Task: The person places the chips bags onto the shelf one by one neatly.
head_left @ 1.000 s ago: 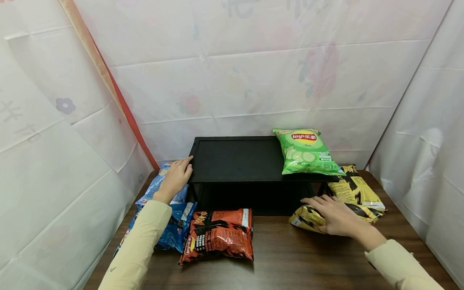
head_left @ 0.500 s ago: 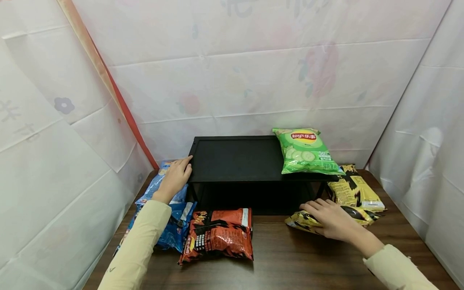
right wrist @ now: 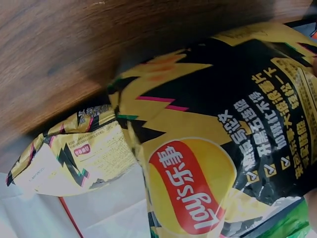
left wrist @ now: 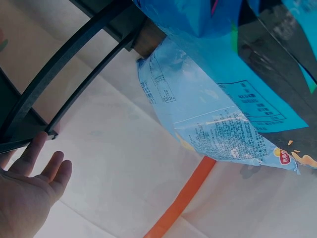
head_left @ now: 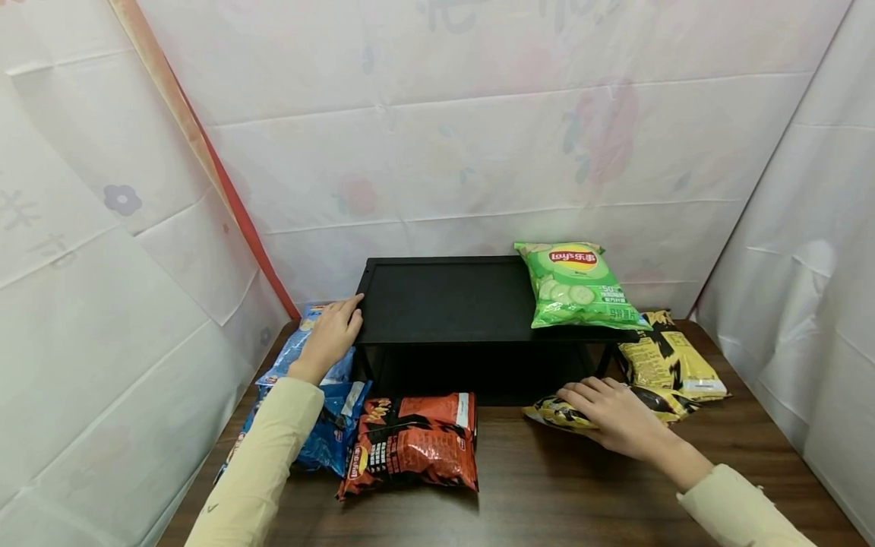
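One gold-and-black bag (right wrist: 188, 104) in the grip, one black rack (head_left: 444, 300) under the fingertips

The right hand (head_left: 611, 414) lies over the bag from above, fingers curled over it on the side toward the rack. That hold probably suits a puffy, slippery packet: pressure spread across its middle rather than pinching one corner. In the hand the bag sits just in front of the rack's lower opening, toward its right end; whether its bottom edge touches the wooden table (head_left: 540, 494) cannot be told. The right-wrist view shows its front panel plainly, with the fingers mostly out of frame.

The left hand (head_left: 331, 334) is unclamped, fingers extended and slightly apart, their tips touching the left edge of the rack's top. It seems placed there to steady the light frame while the other hand works.

Beyond the right hand and to its right, a yellow bag (head_left: 670, 357) lies beside the rack. Above and beyond that hand, a green bag (head_left: 577, 285) rests on the rack's top, at its right end.

Left of the left hand, a light blue bag (left wrist: 198, 99) flanks the rack; a dark blue bag (head_left: 335, 437) sits nearer, partly under the forearm. Between the hands, nearer the person, a red bag (head_left: 424, 444) lies flat, apparently set aside.
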`<state>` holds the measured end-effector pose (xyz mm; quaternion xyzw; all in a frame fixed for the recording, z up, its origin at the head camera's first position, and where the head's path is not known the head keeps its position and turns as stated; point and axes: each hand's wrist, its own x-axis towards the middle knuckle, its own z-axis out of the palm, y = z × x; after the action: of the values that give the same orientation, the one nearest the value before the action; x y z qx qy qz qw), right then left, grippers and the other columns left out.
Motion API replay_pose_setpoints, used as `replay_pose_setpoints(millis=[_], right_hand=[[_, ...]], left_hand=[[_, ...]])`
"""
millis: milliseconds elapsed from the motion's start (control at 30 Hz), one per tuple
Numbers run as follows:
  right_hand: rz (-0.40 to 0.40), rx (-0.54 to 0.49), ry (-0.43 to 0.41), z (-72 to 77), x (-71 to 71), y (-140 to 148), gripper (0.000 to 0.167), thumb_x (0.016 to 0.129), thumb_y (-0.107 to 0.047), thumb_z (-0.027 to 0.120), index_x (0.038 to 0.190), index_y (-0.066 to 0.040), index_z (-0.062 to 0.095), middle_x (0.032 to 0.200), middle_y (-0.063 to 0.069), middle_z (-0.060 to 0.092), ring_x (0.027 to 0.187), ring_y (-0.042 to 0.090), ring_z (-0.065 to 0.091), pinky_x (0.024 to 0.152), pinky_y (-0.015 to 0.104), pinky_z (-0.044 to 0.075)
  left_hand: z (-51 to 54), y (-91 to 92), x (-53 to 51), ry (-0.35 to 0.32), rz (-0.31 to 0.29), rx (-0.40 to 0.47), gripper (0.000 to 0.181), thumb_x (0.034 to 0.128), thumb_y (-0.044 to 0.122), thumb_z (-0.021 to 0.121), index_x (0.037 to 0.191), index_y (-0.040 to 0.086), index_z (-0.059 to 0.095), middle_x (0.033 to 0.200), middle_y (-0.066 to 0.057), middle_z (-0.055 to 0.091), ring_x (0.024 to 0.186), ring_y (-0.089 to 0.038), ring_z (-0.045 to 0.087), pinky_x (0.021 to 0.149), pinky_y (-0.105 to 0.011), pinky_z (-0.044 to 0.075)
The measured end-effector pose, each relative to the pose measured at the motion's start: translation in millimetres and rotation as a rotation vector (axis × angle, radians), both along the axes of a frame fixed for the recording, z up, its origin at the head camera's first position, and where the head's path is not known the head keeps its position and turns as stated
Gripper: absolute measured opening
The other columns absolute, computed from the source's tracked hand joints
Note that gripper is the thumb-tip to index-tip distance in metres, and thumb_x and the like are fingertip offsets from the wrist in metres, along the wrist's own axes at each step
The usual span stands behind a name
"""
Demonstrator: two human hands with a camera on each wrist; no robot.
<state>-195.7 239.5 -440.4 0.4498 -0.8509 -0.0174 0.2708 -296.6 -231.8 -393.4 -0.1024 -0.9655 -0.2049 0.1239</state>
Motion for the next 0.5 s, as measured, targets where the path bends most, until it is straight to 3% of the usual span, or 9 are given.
replay_pose_setpoints(millis=[500], right_hand=[[0.062, 0.006, 0.086, -17.1, 0.4, -8, 0.078, 0.044, -0.027, 0.09, 0.113, -0.012, 0.059, 0.107, 0.006, 0.063, 0.093, 0.025, 0.059, 0.073, 0.041, 0.05]], left_hand=[[2.0, -0.3, 0.9, -0.017, -0.004, 0.001, 0.048, 0.0993, 0.031, 0.028, 0.143, 0.012, 0.033, 0.141, -0.018, 0.04, 0.13, -0.037, 0.033, 0.108, -0.054, 0.023]])
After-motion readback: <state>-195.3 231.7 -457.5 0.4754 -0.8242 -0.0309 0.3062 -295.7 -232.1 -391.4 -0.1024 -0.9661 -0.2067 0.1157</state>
